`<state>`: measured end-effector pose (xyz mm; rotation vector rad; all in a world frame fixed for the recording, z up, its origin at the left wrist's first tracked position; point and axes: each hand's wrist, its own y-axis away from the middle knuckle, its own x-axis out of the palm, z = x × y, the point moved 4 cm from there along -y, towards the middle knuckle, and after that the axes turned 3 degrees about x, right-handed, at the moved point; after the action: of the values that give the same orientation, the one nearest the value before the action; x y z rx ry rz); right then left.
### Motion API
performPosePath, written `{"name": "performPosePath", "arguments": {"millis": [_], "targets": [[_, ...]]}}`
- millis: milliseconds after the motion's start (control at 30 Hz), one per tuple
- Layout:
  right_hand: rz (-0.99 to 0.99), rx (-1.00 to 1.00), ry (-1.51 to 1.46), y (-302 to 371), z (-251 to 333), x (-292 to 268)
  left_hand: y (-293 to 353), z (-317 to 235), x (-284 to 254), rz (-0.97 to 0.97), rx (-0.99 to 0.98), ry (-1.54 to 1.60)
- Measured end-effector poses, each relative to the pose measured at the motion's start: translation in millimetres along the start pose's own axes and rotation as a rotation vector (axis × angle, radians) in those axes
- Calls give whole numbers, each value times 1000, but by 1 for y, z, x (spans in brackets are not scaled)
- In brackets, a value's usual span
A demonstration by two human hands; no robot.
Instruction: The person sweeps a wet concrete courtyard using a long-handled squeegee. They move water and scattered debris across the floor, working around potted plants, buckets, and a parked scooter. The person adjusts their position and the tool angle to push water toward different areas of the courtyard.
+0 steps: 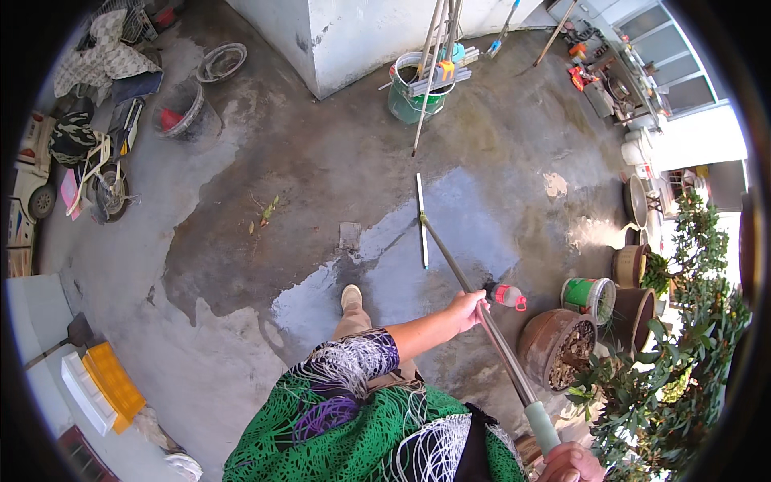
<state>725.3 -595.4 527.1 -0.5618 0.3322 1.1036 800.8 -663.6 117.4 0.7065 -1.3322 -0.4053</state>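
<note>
Grasping a long, silver metal squeegee (507,354) with the left grip (466,312) closed midway and the right grip (572,463) wrapped around the pale-green top sleeve (543,427), probably for steering and leverage; slanting down to grey concrete floor (281,153), with a thin, straight white blade (419,195) on a glossy bluish patch (474,225).

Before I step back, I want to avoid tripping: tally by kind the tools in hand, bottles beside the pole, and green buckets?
Held tools: 1, a long-handled squeegee, in left hand and right hand
Bottles: 1, red-capped bottle
Green buckets: 2, pole-filled bucket and green-and-white bucket
Total: 4
</note>
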Motion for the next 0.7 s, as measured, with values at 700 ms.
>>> {"name": "performPosePath", "arguments": {"millis": [700], "targets": [[-78,20,-380,143,39,29,145,8,-170,-198,141,-127]]}}
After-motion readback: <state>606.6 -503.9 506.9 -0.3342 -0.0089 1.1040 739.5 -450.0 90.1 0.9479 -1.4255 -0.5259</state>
